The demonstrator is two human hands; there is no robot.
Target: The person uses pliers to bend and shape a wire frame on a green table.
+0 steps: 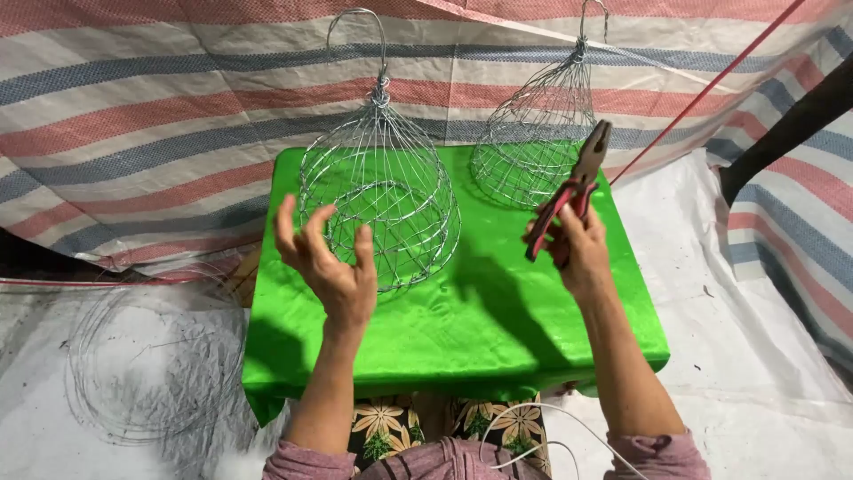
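Observation:
A dome-shaped wire basket [386,191] with a hooked top lies on its side on a green-covered table [498,320]. My left hand [330,267] is raised just in front of its open ring, fingers spread and curled, holding nothing. My right hand [573,244] is shut on red-handled pliers [576,187], jaws pointing up, lifted over the table's right side. A second wire basket [538,142] with a hook lies at the table's far right, behind the pliers.
A striped red, white and blue tarp [160,133] hangs behind and to the sides. A coil of loose wire [151,364] lies on the white sheet at the left. A red cord [711,84] runs diagonally at the upper right. A white wire loop [533,436] crosses my lap.

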